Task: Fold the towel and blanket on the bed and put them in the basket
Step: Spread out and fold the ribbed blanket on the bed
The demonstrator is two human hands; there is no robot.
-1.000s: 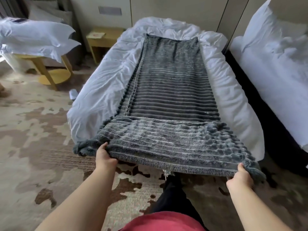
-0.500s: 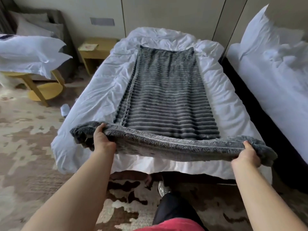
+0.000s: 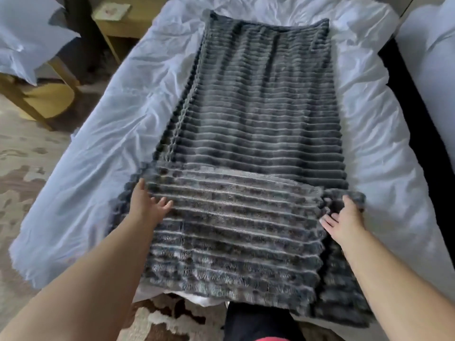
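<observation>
- Change: half a second ago you held the near hem of the blanket [image 3: 258, 107] in the air over the foot of the bed [image 3: 98, 143]. That hem now lies carried toward 12 o'clock and set down on the blanket's own body.
- Result: a doubled flap [image 3: 234, 230] covers the 6 o'clock third of the blanket. The rest runs flat along the bed to 12 o'clock.
- Left hand [image 3: 145, 210]: at the flap's 9 o'clock edge, fingers spread and lying on top of the pile. It looks released, resting rather than gripping.
- Right hand [image 3: 347, 222]: at the flap's 3 o'clock edge, thumb against a bunched corner. The frame is blurred, so you cannot tell whether it pinches the corner or only touches it.
- Fit: the flap sits slightly askew. Its 3 o'clock corner is rucked up, and a strip of the lower layer shows beyond it.
- Meaning for the task, as a judgement: the first crosswise fold of the blanket is laid, and more folds toward 12 o'clock are likely needed before it suits a basket.
- Not in view: towel, basket.
</observation>
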